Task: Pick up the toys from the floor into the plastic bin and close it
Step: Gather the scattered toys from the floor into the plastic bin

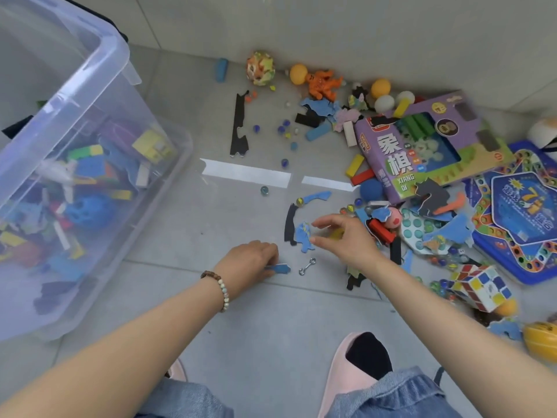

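left hand (253,260) pinches a blue piece (281,269) at lower centre, right hand (346,241) spread wide over a cutout (303,236) beside it, gathering flat bits together, i'd guess, for the open bin (123,52) at upper left

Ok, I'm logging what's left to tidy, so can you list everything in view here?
plastic bin: one, clear, left, open, holds toys
chess box: one, purple, right of centre
board game: one, blue, far right
puzzle cube: one, multicoloured, lower right
figure: one, orange, by the wall
small balls: four, orange and white, by the wall
marbles: many, mixed colours, scattered
foam pieces: many, blue and black, centre
metal hook: one, silver, between the hands
left hand: one, pinching a blue piece
right hand: one, fingers straight, over a foam piece
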`<state>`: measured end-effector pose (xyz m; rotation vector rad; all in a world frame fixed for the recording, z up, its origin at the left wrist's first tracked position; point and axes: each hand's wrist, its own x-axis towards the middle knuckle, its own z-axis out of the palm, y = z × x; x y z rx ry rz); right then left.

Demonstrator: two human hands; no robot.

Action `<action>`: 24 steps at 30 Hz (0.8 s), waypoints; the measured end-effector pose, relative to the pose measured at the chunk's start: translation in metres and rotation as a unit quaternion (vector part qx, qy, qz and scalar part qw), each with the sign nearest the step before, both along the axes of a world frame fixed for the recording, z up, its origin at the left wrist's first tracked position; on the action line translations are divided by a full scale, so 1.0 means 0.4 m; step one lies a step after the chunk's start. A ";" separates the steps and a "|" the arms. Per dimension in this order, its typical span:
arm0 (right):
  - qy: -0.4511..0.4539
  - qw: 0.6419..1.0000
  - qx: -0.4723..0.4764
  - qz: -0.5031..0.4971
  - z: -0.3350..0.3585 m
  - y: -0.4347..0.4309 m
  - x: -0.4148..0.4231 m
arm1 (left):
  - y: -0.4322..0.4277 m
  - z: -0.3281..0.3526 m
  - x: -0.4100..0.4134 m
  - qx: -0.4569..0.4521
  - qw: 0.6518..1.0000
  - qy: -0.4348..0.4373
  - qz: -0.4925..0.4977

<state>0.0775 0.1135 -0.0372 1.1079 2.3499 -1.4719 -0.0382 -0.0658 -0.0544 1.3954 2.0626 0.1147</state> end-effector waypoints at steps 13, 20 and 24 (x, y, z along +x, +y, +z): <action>-0.039 0.998 0.033 0.034 -0.013 -0.024 -0.059 | 0.038 0.037 -0.060 0.075 0.629 -0.546 0.548; 0.068 0.988 -0.114 -0.081 0.034 -0.063 -0.101 | 0.046 0.037 -0.058 0.061 0.526 -0.633 0.564; -0.062 0.993 0.034 -0.099 -0.032 -0.089 -0.096 | 0.024 0.020 -0.066 0.095 0.572 -0.585 0.567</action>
